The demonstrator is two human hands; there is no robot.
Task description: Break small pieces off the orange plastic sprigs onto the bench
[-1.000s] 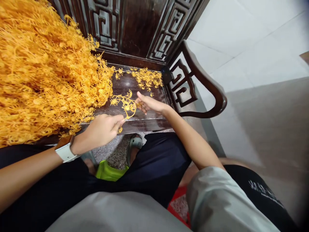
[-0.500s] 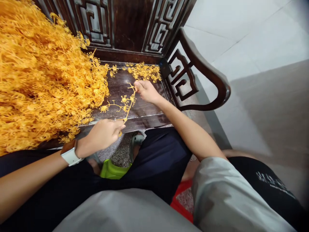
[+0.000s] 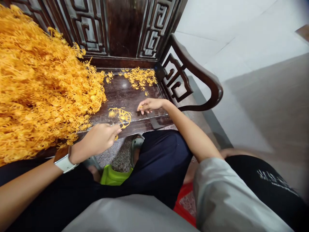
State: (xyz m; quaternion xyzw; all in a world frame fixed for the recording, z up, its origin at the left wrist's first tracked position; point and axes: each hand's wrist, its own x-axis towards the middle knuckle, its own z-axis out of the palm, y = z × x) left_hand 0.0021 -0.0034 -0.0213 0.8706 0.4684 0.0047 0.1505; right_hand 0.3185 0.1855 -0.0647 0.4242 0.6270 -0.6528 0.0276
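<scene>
We see a dark, glossy wooden surface [image 3: 116,93], the seat of a bench, with a tall backrest [image 3: 124,30] behind it. A plain panel there stands between openwork fretwork of angular, interlocking bars. At the right end we find a curved armrest [image 3: 216,91] framing similar fretwork. Beyond it we look at a pale tiled wall [image 3: 243,38] with thin seams, its lower part in broad grey shadow, and a grey strip [image 3: 214,129] along its foot. Below us lies speckled floor [image 3: 122,158]. Light glints off the wood.
</scene>
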